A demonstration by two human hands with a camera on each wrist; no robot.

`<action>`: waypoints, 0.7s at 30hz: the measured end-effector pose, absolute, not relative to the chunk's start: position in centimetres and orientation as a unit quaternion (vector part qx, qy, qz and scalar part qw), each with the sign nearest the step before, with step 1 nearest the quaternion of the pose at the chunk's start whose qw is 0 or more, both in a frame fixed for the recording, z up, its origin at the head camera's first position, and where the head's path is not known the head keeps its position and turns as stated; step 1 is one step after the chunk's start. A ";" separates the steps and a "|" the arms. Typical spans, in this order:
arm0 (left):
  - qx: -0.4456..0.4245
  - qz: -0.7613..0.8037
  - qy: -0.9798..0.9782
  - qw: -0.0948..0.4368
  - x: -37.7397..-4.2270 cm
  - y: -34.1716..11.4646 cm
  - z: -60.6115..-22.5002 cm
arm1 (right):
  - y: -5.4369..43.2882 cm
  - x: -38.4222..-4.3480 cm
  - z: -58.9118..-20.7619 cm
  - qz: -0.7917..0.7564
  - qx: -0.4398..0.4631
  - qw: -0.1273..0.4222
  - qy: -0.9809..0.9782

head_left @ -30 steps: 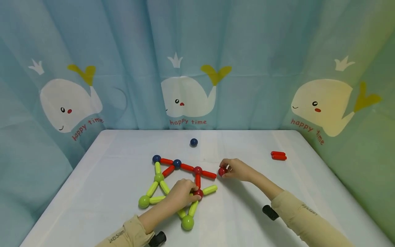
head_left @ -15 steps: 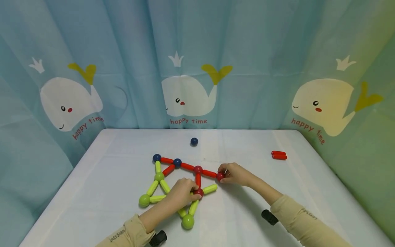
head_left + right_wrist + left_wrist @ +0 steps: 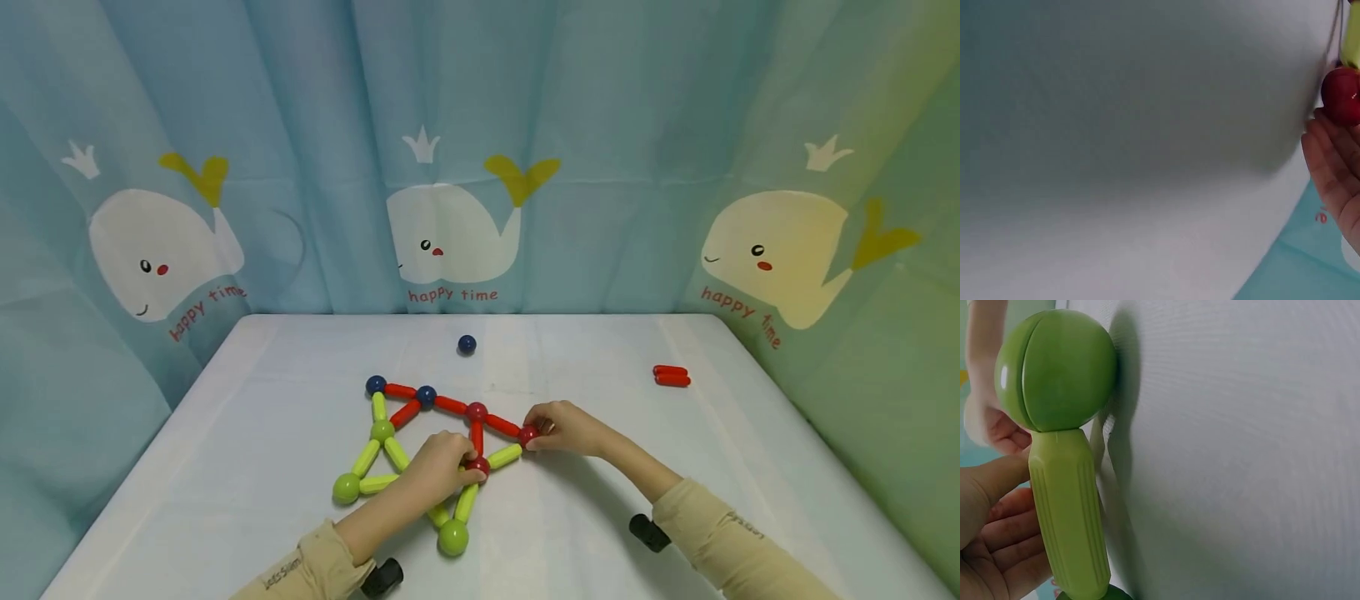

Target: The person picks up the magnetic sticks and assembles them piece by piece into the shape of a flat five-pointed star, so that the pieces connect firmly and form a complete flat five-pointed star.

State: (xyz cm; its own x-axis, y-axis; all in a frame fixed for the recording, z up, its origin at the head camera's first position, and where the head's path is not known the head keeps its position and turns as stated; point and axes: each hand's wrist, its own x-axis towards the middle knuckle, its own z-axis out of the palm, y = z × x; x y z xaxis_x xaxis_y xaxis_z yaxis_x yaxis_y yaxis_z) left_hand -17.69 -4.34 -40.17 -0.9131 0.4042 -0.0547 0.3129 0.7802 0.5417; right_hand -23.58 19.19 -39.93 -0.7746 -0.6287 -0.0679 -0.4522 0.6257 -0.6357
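Observation:
A flat frame of red and yellow-green rods joined by balls lies mid-table. My left hand (image 3: 435, 471) grips a red ball (image 3: 481, 467) at a joint where several rods meet. With thumb and fingers my right hand (image 3: 567, 429) pinches another red ball (image 3: 528, 435), which sits on the end of a red rod (image 3: 502, 425). A yellow-green rod (image 3: 505, 457) reaches up to that same ball; in the right wrist view the ball (image 3: 1341, 95) meets a yellow-green rod. Up close in the left wrist view are a green ball (image 3: 1063, 372) and its rod (image 3: 1067, 512).
One loose dark blue ball (image 3: 467, 344) lies behind the frame. Two red rods (image 3: 671, 376) lie side by side at the right of the white table (image 3: 300, 358). A curtain with whale prints (image 3: 457, 233) hangs behind it.
The right hand has brought its red ball from a small gap onto the red rod's end, then nearer to me, swinging that rod toward the yellow-green one. The left hand keeps its hold.

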 end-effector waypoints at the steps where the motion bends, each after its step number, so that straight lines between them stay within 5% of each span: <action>1: 0.190 0.272 0.939 0.086 -17.6 -4.4 -40.2 | 19.1 -23.4 -40.1 -0.313 -0.302 0.144 0.889; 21: 0.220 0.103 0.966 0.089 -14.7 -6.1 -38.7 | 18.8 -23.4 -40.1 -0.307 -0.288 0.140 0.896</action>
